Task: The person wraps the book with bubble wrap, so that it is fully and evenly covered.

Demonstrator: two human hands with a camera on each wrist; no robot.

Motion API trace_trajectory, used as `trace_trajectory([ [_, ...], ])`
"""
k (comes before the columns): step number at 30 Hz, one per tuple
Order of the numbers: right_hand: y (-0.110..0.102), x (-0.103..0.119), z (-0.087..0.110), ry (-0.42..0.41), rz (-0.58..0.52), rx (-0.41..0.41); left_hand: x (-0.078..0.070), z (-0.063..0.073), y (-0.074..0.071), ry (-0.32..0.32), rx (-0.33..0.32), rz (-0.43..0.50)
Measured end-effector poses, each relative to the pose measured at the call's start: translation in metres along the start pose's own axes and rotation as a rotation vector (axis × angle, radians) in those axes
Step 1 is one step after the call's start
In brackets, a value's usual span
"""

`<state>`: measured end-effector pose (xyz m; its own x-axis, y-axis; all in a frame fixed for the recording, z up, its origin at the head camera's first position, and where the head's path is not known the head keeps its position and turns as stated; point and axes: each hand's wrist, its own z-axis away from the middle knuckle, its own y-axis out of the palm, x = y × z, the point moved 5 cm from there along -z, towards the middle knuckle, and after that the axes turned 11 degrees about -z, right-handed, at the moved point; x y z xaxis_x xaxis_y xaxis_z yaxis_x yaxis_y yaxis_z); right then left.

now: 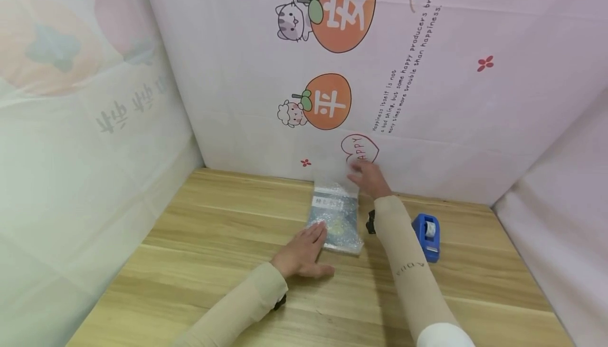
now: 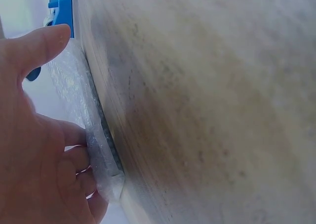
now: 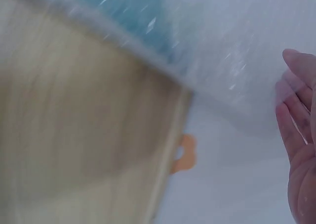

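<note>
A bubble-wrap bag [image 1: 338, 220] with a flat bluish item inside lies on the wooden table [image 1: 214, 231] near the back wall. My left hand [image 1: 313, 236] rests flat on the table, its fingertips pressing the bag's near left corner. In the left wrist view that hand [image 2: 39, 150] touches the edge of the bag [image 2: 96, 135]. My right hand [image 1: 366, 175] is at the bag's far end, straight fingers against the raised clear flap. In the right wrist view my right hand's fingers [image 3: 294, 115] show through the bag's bubble wrap [image 3: 232, 51].
A blue tape dispenser [image 1: 427, 236] stands on the table right of my right forearm; it also shows in the left wrist view [image 2: 60, 9]. Printed plastic sheets wall the table at the back, left and right. Bare wood lies to the left and front.
</note>
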<state>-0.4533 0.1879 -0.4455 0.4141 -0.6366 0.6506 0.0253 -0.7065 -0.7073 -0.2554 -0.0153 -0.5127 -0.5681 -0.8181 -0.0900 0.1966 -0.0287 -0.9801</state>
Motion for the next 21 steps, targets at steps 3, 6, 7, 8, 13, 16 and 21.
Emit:
trace_trajectory([
  [3,0.000,0.021,-0.006,-0.067,0.058,0.006,-0.001,-0.001,0.001,0.006,-0.004,0.000],
  [6,0.002,0.036,-0.013,-0.110,0.087,0.027,-0.002,-0.002,0.000,0.011,-0.006,0.000],
  [7,0.004,0.039,-0.016,-0.112,0.095,0.044,-0.003,-0.001,0.000,0.012,-0.008,0.003],
  [8,0.006,0.042,-0.018,-0.111,0.102,0.060,-0.003,-0.001,-0.001,0.012,-0.010,0.006],
  [13,0.012,0.052,-0.019,-0.120,0.136,0.130,-0.002,0.001,-0.002,0.018,-0.017,0.020],
  [16,0.011,0.061,-0.014,-0.153,0.143,0.140,-0.001,0.000,-0.002,0.013,-0.009,0.023],
  [21,0.008,0.076,-0.002,-0.230,0.153,0.157,0.002,0.001,-0.003,0.006,0.000,0.039],
])
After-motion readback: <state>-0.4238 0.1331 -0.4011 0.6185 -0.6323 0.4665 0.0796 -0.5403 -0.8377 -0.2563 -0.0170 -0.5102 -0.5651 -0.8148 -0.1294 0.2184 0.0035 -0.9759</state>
